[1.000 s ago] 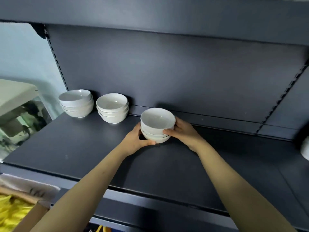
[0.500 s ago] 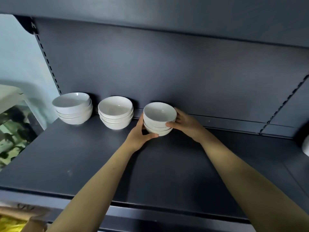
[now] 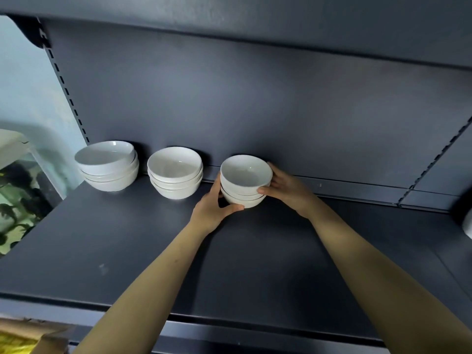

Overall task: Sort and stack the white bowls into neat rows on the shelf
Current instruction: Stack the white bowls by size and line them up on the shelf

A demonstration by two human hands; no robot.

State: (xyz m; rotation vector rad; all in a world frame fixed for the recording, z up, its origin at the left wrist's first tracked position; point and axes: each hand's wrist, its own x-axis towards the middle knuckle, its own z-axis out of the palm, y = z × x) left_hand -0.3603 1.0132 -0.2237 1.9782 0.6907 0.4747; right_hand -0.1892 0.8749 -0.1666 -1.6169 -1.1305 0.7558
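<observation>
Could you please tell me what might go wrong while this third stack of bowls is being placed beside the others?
1. The left hand fills the narrow gap between the third stack and the middle stack; drawing it out carelessly could knock either one.
2. The top bowl of the leftmost stack sits tilted, so a jolt to the shelf might make it slide off.

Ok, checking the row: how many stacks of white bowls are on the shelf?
3: left stack at the far left, middle stack beside it, right stack between left hand and right hand. White object at right edge: unclear.
</observation>
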